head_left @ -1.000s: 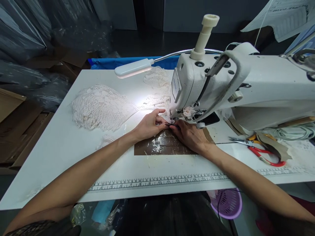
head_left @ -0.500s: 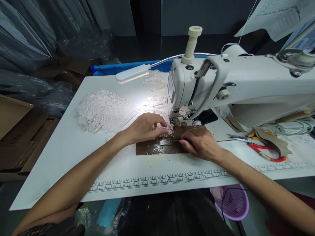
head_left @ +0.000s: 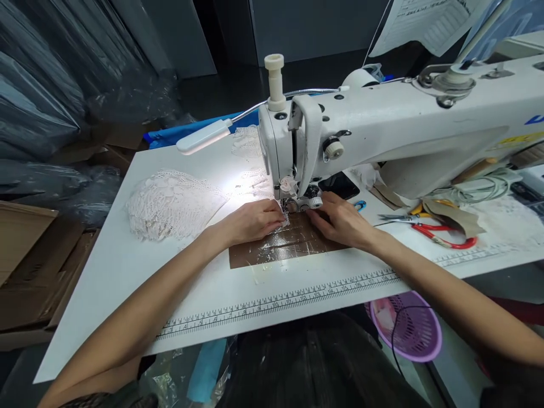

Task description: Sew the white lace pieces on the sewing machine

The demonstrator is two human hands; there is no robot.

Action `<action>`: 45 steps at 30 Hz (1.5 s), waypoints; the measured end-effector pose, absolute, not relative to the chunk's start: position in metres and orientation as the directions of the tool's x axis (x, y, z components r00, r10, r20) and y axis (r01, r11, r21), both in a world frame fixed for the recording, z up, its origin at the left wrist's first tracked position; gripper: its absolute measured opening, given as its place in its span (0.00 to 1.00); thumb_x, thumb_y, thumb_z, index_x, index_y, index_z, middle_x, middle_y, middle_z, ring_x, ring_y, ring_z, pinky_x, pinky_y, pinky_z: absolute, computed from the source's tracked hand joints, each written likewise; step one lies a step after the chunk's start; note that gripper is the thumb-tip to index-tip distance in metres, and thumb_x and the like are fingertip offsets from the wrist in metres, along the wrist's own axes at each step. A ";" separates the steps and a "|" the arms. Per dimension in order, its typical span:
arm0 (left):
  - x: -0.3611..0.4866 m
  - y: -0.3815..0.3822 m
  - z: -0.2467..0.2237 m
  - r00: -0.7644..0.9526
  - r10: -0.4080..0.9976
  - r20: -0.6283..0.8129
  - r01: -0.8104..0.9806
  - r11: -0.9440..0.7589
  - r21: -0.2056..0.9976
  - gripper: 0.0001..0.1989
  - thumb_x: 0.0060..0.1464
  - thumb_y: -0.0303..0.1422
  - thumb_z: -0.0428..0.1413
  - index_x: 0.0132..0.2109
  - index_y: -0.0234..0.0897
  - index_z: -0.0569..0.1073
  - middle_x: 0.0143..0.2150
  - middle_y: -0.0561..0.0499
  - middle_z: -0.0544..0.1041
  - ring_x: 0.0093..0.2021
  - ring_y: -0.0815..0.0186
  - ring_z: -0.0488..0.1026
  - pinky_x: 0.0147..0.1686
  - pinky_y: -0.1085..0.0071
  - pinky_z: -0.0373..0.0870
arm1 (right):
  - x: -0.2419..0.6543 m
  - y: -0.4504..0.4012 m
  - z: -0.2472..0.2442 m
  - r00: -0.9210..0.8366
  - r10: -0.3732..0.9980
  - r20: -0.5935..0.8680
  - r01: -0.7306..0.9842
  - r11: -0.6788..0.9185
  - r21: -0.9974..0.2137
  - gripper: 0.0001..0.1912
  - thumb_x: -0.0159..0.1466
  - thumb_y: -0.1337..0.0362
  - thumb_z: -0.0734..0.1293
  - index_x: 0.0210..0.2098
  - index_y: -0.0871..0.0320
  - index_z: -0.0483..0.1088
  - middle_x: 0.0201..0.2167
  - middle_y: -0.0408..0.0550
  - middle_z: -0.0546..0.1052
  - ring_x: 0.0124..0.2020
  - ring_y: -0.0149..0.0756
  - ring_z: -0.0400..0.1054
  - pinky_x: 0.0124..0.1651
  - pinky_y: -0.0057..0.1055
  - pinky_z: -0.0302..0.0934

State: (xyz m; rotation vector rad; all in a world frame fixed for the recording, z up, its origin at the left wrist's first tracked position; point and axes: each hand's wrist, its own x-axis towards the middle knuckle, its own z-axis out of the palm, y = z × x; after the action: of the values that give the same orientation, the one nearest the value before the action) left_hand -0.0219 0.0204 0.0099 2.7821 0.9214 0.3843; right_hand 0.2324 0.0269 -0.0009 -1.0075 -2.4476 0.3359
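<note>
White lace fabric (head_left: 172,204) lies bunched on the left of the table and runs to the needle area of the white sewing machine (head_left: 365,122). My left hand (head_left: 254,220) has its fingers closed on the lace edge just left of the presser foot. To the right of the foot, my right hand (head_left: 340,220) rests near the brown plate (head_left: 280,249), fingers bent together, their tips partly hidden by the machine; what they hold, if anything, cannot be made out. Small blue-handled snips (head_left: 360,205) show just behind my right hand.
Red-handled scissors (head_left: 446,235) and yellow-handled ones lie at the right. A lamp (head_left: 204,136) hangs over the lace. A printed ruler (head_left: 272,306) runs along the front edge. Below is a purple basket (head_left: 436,340); cardboard boxes (head_left: 25,238) stand at the left.
The view has shifted to the right. My right hand has moved back, up beside the presser foot, and the blue snips now show on the table behind it. My left hand's fingers have closed together more.
</note>
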 end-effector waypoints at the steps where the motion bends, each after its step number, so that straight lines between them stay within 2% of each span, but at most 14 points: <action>1: -0.021 0.021 0.010 0.772 0.607 0.188 0.560 -0.790 0.249 0.12 0.64 0.33 0.48 0.44 0.36 0.76 0.43 0.46 0.76 0.42 0.66 0.74 0.43 0.68 0.75 | 0.227 0.029 -0.002 -0.625 0.721 0.300 0.592 0.688 -0.419 0.13 0.68 0.64 0.57 0.33 0.60 0.70 0.32 0.51 0.71 0.36 0.39 0.65 0.38 0.33 0.59; 4: -0.019 0.022 0.008 0.747 0.626 0.225 0.570 -0.777 0.266 0.12 0.64 0.33 0.48 0.43 0.37 0.77 0.42 0.46 0.77 0.41 0.66 0.75 0.43 0.67 0.76 | 0.217 0.033 -0.005 -0.612 0.761 0.216 0.610 0.628 -0.483 0.12 0.67 0.64 0.58 0.34 0.60 0.71 0.32 0.50 0.71 0.32 0.36 0.65 0.35 0.32 0.59; 8: -0.022 0.023 0.005 0.730 0.620 0.289 0.526 -0.779 0.341 0.11 0.64 0.32 0.49 0.42 0.36 0.76 0.41 0.47 0.77 0.40 0.68 0.76 0.41 0.70 0.77 | 0.216 0.034 -0.012 -0.581 0.786 0.212 0.616 0.595 -0.516 0.13 0.68 0.63 0.57 0.36 0.60 0.71 0.35 0.51 0.73 0.35 0.38 0.67 0.36 0.33 0.59; 11: -0.023 0.023 0.002 0.654 0.654 0.380 0.575 -0.756 0.312 0.09 0.63 0.31 0.50 0.40 0.35 0.75 0.39 0.47 0.77 0.39 0.68 0.76 0.38 0.70 0.78 | 0.217 0.030 -0.015 -0.604 0.759 0.244 0.597 0.634 -0.492 0.14 0.68 0.61 0.57 0.38 0.60 0.72 0.35 0.52 0.73 0.35 0.38 0.66 0.37 0.33 0.59; 15: -0.021 0.023 -0.001 0.552 0.684 0.478 0.637 -0.715 0.288 0.07 0.61 0.31 0.52 0.38 0.35 0.74 0.37 0.48 0.77 0.37 0.68 0.76 0.34 0.71 0.78 | 0.215 0.021 -0.016 -0.708 0.647 0.282 0.523 0.749 -0.406 0.17 0.68 0.61 0.58 0.52 0.60 0.70 0.40 0.55 0.72 0.36 0.39 0.66 0.39 0.36 0.61; 18: -0.019 0.023 -0.005 0.593 0.656 0.466 0.584 -0.749 0.312 0.07 0.61 0.31 0.52 0.38 0.36 0.74 0.38 0.48 0.77 0.37 0.69 0.76 0.35 0.72 0.77 | 0.212 0.017 -0.017 -0.775 0.567 0.280 0.472 0.814 -0.339 0.18 0.67 0.65 0.59 0.53 0.58 0.70 0.43 0.57 0.70 0.41 0.42 0.64 0.44 0.40 0.62; 21: -0.020 0.023 -0.008 0.655 0.623 0.427 0.555 -0.781 0.287 0.08 0.61 0.31 0.52 0.38 0.36 0.76 0.39 0.47 0.78 0.38 0.68 0.76 0.37 0.69 0.76 | 0.212 0.016 -0.018 -0.782 0.563 0.267 0.477 0.816 -0.325 0.17 0.66 0.67 0.60 0.52 0.58 0.72 0.42 0.57 0.70 0.41 0.42 0.64 0.44 0.42 0.62; 31: -0.021 0.020 -0.012 0.721 0.604 0.339 0.594 -0.791 0.147 0.10 0.62 0.31 0.50 0.39 0.38 0.76 0.41 0.49 0.79 0.40 0.65 0.76 0.39 0.64 0.73 | 0.213 0.016 -0.022 -0.751 0.580 0.317 0.460 0.803 -0.379 0.16 0.65 0.66 0.60 0.49 0.56 0.74 0.41 0.56 0.70 0.41 0.42 0.64 0.44 0.42 0.63; 36: -0.020 0.018 -0.014 0.694 0.602 0.394 0.585 -0.791 0.178 0.09 0.62 0.30 0.51 0.40 0.39 0.76 0.41 0.49 0.79 0.38 0.66 0.75 0.39 0.65 0.71 | 0.212 0.015 -0.023 -0.747 0.585 0.316 0.467 0.800 -0.377 0.16 0.65 0.67 0.61 0.49 0.55 0.75 0.42 0.55 0.70 0.41 0.42 0.64 0.44 0.42 0.63; 40: -0.020 0.018 -0.015 0.705 0.614 0.354 0.580 -0.787 0.211 0.09 0.63 0.31 0.50 0.39 0.40 0.76 0.42 0.50 0.79 0.39 0.66 0.75 0.38 0.64 0.70 | 0.214 0.016 -0.020 -0.749 0.586 0.309 0.457 0.794 -0.400 0.16 0.64 0.67 0.62 0.49 0.57 0.75 0.43 0.56 0.71 0.43 0.43 0.65 0.46 0.42 0.63; 45: -0.020 0.018 -0.012 0.720 0.610 0.330 0.586 -0.790 0.180 0.11 0.64 0.32 0.49 0.39 0.40 0.75 0.41 0.49 0.78 0.38 0.65 0.74 0.39 0.65 0.70 | 0.218 0.031 -0.013 -0.739 0.644 0.200 0.508 0.727 -0.462 0.19 0.65 0.66 0.59 0.53 0.54 0.73 0.41 0.52 0.73 0.37 0.37 0.67 0.40 0.35 0.64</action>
State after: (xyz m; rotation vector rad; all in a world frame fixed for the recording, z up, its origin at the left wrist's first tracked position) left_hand -0.0199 0.0182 -0.0118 2.8552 0.9938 0.5818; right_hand 0.2182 0.0312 -0.0133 -0.8937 -2.5831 0.5449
